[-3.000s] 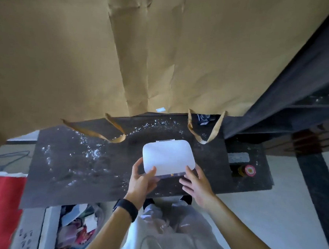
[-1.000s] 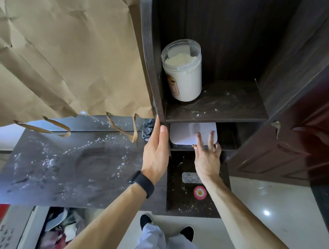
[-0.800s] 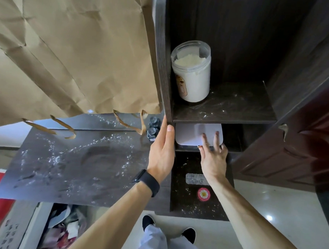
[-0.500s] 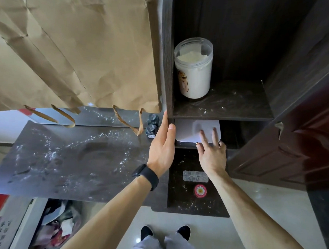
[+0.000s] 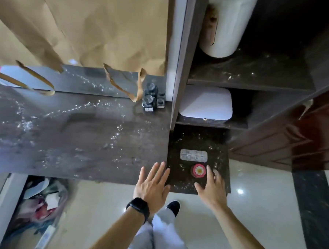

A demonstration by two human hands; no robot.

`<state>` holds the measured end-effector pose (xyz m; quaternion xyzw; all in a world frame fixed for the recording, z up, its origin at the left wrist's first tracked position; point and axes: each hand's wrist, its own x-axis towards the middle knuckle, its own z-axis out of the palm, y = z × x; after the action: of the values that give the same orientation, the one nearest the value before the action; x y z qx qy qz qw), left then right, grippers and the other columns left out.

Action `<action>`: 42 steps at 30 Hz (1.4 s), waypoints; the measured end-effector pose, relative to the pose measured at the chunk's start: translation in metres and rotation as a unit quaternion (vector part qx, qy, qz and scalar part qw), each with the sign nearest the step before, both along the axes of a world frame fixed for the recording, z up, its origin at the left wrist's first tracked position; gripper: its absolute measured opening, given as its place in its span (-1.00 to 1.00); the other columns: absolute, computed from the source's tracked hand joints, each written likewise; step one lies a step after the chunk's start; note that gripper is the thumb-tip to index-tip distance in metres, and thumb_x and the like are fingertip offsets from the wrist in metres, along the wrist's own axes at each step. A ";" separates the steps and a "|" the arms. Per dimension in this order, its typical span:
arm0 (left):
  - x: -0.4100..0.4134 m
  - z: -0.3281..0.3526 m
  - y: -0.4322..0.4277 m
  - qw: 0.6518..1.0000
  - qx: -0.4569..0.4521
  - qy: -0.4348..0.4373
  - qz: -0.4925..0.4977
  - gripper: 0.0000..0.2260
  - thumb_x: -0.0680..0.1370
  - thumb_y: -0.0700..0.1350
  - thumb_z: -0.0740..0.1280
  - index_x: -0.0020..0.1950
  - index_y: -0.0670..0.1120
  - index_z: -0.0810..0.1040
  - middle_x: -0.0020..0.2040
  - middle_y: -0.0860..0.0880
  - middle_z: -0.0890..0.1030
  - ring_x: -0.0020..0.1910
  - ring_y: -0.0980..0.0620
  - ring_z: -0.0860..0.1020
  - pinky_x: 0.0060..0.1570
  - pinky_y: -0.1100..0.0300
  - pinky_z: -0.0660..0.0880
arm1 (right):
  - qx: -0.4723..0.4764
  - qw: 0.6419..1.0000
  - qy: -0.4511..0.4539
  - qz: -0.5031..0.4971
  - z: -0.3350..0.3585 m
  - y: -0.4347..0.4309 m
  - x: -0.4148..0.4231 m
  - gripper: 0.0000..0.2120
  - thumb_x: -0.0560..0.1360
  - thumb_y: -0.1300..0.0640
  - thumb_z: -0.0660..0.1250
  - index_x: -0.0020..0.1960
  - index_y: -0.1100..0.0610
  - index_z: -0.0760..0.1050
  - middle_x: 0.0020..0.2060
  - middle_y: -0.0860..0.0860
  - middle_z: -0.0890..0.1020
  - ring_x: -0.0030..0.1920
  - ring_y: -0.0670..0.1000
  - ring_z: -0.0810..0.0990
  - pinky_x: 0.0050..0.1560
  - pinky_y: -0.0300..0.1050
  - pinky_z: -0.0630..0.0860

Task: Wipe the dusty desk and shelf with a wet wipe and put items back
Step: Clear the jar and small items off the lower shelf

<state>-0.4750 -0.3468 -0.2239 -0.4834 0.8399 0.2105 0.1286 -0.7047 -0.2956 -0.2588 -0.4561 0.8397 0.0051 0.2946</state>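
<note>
A person's 2 bare hands hover over the near edge of a dust-speckled dark desk (image 5: 69,138). The left hand (image 5: 153,184), a black watch (image 5: 138,208) on its wrist, is spread flat with fingers apart at the desk's front corner and holds nothing. The right hand (image 5: 211,187) is also open and empty, its fingers loosely splayed just beside a small round red tin with a daisy lid (image 5: 198,170) on the lower dark surface (image 5: 181,142); whether a fingertip touches the tin cannot be told. A silvery blister strip (image 5: 194,155) lies just behind the tin. The white rounded box (image 5: 205,102) sits in the lower compartment of the dark shelf unit (image 5: 257,81), and a white jar (image 5: 225,26) stands on the dusty shelf above. Small dark bottles (image 5: 151,98) cluster at the desk's back right corner, beneath crumpled brown paper (image 5: 79,22).
</note>
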 end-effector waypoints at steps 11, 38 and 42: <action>-0.023 -0.015 0.008 0.996 -0.085 -0.011 0.015 -0.41 0.51 0.06 0.31 0.51 -0.11 0.35 0.55 -0.07 0.30 0.52 -0.13 0.28 0.44 -0.29 0.17 | -0.029 0.997 -0.065 0.010 -0.047 -0.025 -0.009 -0.38 0.52 -0.05 0.41 0.46 0.07 0.22 0.33 0.13 0.46 0.22 0.22 0.57 0.11 0.12 0.56; -0.163 -0.053 -0.060 0.991 0.000 -0.102 0.092 -0.56 0.46 0.16 0.29 0.21 -0.08 0.54 0.10 -0.09 0.52 0.08 -0.14 0.55 0.02 0.03 0.45 | -0.147 0.963 -0.182 -0.138 0.011 0.105 -0.139 -0.47 0.37 -0.15 0.54 0.24 -0.10 0.40 0.05 -0.16 0.63 -0.03 -0.06 0.67 -0.03 -0.13 0.59; -0.148 0.008 -0.026 0.977 0.062 0.037 0.200 -0.53 0.41 0.24 0.36 0.25 0.06 0.50 0.08 0.07 0.50 0.04 -0.04 0.57 -0.06 0.12 0.51 | -0.143 0.964 -0.192 -0.116 0.041 0.096 -0.132 -0.47 0.35 -0.18 0.54 0.20 -0.19 0.36 0.00 -0.14 0.65 -0.07 -0.08 0.69 -0.06 -0.12 0.61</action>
<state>-0.6228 -0.3729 -0.2154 -0.6245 0.7157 0.3015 0.0827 -0.8370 -0.2001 -0.2176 -0.3855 0.8063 -0.2373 0.3807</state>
